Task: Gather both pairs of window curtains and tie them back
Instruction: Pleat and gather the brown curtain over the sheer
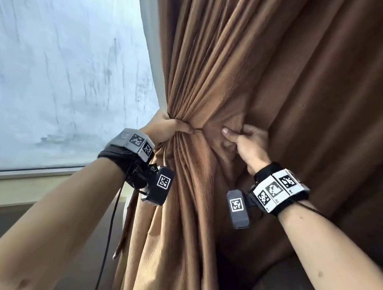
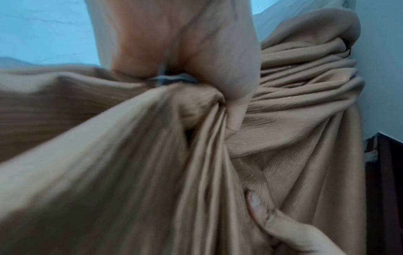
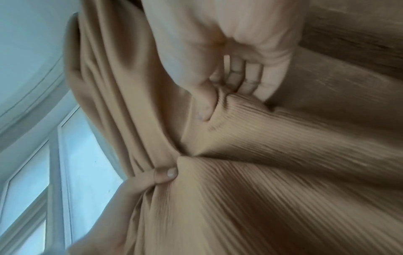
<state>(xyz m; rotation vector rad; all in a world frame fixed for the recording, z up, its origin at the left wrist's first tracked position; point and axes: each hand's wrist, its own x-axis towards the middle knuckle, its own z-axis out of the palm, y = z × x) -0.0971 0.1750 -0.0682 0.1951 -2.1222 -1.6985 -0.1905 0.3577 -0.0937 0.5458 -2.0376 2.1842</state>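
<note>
A brown ribbed curtain (image 1: 224,68) hangs right of the window and is bunched at mid height. My left hand (image 1: 171,128) is wrapped round the gathered folds from the window side, thumb tip on the cloth. My right hand (image 1: 247,137) pinches a fold just to the right, thumb pressed flat on the fabric. In the left wrist view the curtain (image 2: 294,86) is cinched in tight pleats against the wall, and my left hand (image 2: 207,103) grips it. In the right wrist view my right hand (image 3: 229,82) bites into the ribbed curtain (image 3: 283,172). A brown strap (image 1: 126,221) dangles below my left wrist.
The frosted window pane (image 1: 67,74) fills the left, with its white sill (image 1: 38,176) below. A black cable (image 1: 110,229) hangs from my left wrist. A dark rounded seat (image 1: 289,283) sits at the lower right. Dark wood trim (image 2: 383,181) runs beside the wall.
</note>
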